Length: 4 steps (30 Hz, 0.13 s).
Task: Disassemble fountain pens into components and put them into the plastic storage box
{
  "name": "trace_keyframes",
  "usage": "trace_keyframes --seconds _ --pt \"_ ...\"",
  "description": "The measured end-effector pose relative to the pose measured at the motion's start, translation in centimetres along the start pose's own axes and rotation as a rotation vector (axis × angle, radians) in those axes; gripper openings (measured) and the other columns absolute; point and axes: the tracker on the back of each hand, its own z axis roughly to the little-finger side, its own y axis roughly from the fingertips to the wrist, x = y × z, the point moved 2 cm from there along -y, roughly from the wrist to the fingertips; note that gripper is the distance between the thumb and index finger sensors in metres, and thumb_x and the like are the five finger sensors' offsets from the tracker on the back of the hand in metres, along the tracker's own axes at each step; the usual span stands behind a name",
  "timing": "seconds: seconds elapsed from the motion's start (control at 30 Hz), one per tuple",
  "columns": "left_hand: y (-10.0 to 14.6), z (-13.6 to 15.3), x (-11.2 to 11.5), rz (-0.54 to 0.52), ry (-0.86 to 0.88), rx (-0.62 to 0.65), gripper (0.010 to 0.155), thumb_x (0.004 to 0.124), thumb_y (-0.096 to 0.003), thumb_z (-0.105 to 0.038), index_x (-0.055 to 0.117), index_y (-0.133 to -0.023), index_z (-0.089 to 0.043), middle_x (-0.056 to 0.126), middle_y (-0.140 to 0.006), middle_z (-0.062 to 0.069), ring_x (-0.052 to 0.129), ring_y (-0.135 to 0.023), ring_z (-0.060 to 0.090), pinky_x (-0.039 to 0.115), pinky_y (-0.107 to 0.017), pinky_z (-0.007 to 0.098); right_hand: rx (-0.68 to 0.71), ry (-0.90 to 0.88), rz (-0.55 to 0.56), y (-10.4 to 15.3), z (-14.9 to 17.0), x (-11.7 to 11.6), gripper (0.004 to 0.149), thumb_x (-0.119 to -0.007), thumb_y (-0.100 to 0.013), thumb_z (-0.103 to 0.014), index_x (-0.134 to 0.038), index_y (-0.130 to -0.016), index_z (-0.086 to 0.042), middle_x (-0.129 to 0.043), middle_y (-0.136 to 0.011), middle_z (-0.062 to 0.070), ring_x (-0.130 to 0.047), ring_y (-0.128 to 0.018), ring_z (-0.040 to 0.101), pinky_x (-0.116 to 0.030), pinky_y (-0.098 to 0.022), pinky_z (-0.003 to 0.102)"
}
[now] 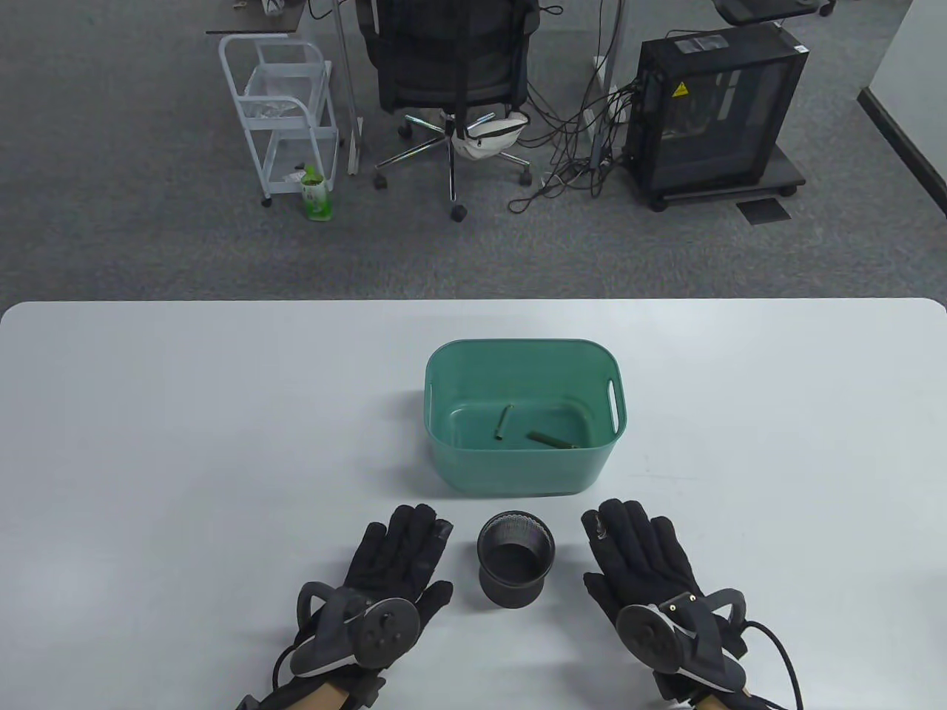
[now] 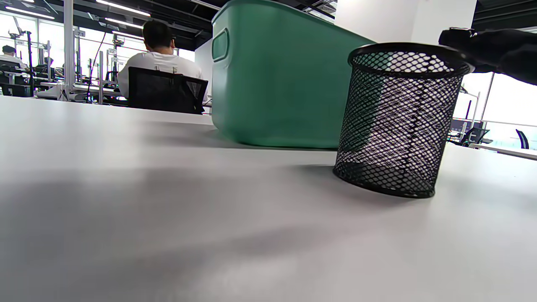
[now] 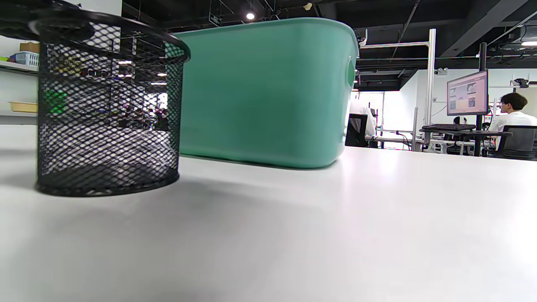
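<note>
Resting flat, fingers (image 1: 414, 529) straight and holding nothing, both hands flanking the cup (image 1: 516, 560), box (image 1: 473, 473) just beyond.

Two pen parts (image 1: 504, 422) (image 1: 550, 441), one box (image 1: 444, 384), one mesh cup (image 1: 516, 560)

The table view looks steeply down from above the near edge of the white table (image 1: 148, 444), facing away across it to grey carpet and an office chair beyond. The left wrist view sits low, just above the tabletop, at the near left, facing far and rightward; the black wire-mesh pen cup (image 2: 398, 121) stands close, the green plastic storage box (image 2: 277, 84) behind. The right wrist view mirrors it from the near right, cup at left. All three views share the cup and box.
</note>
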Motion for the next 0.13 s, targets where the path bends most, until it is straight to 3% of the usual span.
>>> trace_keyframes --seconds 0.13 --pt "-0.01 0.00 0.01 0.004 -0.001 -0.001 0.070 0.042 -0.0677 -0.052 0.027 -0.127 -0.017 0.025 -0.135 0.010 0.022 -0.123 0.034 0.018 -0.088 0.051 0.002 -0.003 -0.002 0.01 -0.04 -0.03 0.068 -0.046 -0.057 -0.051 -0.033 -0.119 -0.025 -0.029 -0.124 0.004 -0.036 -0.115 0.027 -0.029 -0.085 0.046"
